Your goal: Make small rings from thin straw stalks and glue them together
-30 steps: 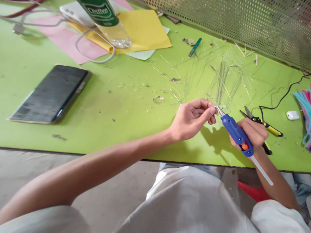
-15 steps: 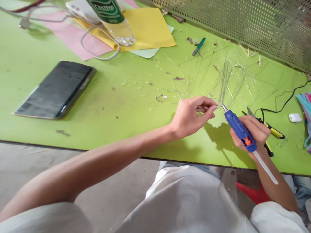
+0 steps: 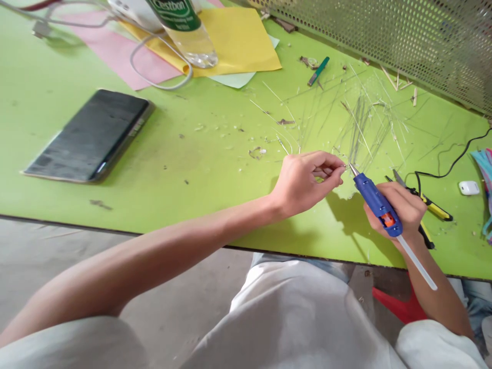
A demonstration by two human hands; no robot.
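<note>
My right hand (image 3: 400, 207) is wrapped round a blue hot glue gun (image 3: 374, 197), with a long whitish glue stick (image 3: 418, 264) jutting from its back end. The gun's metal nozzle points up and left, right by the fingertips of my left hand (image 3: 309, 182). That hand is closed in a pinch; what lies between thumb and finger is too small to name. Thin wires (image 3: 359, 128) are spread on the green table (image 3: 200, 169) just beyond both hands. Yellow-and-black pliers (image 3: 436, 209) lie partly hidden behind my right hand.
A black phone-like slab (image 3: 90, 136) lies at the left. Behind it are a water bottle (image 3: 192, 41), yellow paper (image 3: 246, 43) and a grey cable (image 3: 132, 64). A green cutter (image 3: 318, 70) and a perforated metal panel (image 3: 384, 46) are at the back. A white plastic piece (image 3: 469, 188) sits far right.
The whole view has shifted slightly. Both hands keep almost the same pose, with the glue gun's nozzle still at the left fingertips.
</note>
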